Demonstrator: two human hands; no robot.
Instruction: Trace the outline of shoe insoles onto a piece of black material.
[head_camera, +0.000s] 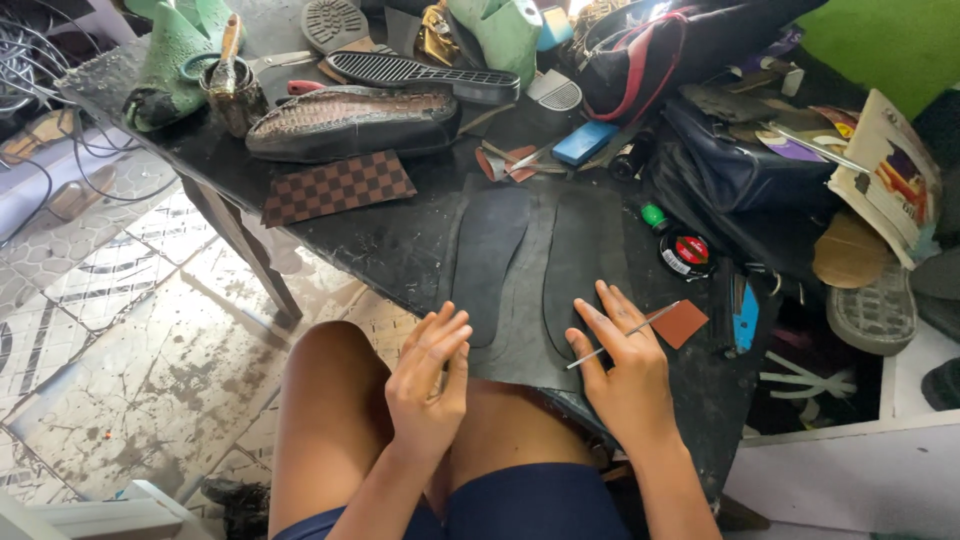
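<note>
- A black worktable (400, 245) is crowded with shoes and tools.
- A dark sheet (520, 330) lies at its near edge, with 2 sole shapes (490, 255) marked on it.
- The right hand (625, 365) presses flat on the sheet, pinching a thin pen (625, 333) between its fingers.
- The left hand (430, 375) is open, fingertips touching the sheet's near-left edge.
- A small brown scrap (680, 322) lies just beside the pen tip.

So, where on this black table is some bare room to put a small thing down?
One bare patch on the table lies between the checkered piece and the dark sheet with two insoles. The back, around the shoe and bags, is crowded. The left hand and right hand cover the near edge.
</note>
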